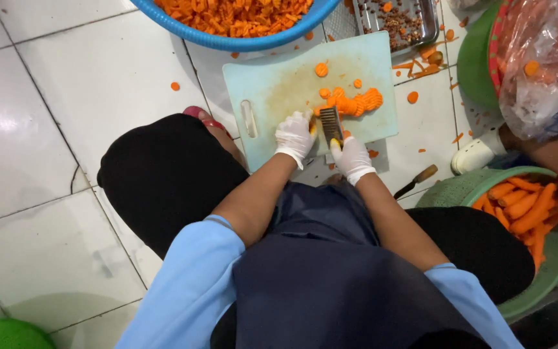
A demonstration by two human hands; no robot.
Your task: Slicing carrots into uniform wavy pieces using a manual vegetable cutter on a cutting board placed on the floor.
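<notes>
Apron: dark blue apron (330, 271) is worn over the lap, nearest the lens; light blue sleeves (195, 284) are seen at either side, black trousers (163, 174) over the knees.
Left hand: left hand (294, 136), white-gloved, is placed on the near edge of the board, just at 9 o'clock of the blade; fingers are curled toward the carrot, and whether a piece is pinched cannot be told.
Right hand: right hand (352, 158), white-gloved, is closed on the yellow handle of the crinkle cutter (330, 123).
Cutter: ridged metal blade is held upright on the board, between the two hands.
Carrot slices: small heap of crinkle-cut carrot slices (350, 103) is lying on the board at 1 o'clock of the blade, touching it or nearly so; a few loose rounds are scattered farther up the board.
Cutting board: pale blue cutting board (266, 84) is laid on the white tiled floor (66, 97), stained orange at its middle.
Blue basin: blue basin (227, 42) at 12 o'clock of the board, filled with cut carrot.
Metal tray: metal tray (429, 19) at 1 o'clock, holding brownish scraps.
Green basket: green basket (460, 187) at 3 o'clock of the hands, holding whole peeled carrots (524, 207).
Knife: wooden-handled knife (414, 182) is lying on the floor between right hand and basket.
Plastic bag: clear plastic bag (544, 64) at 2 o'clock, over a green tub (473, 64).
White clog: white clog (476, 154) is seen just below the bag.
</notes>
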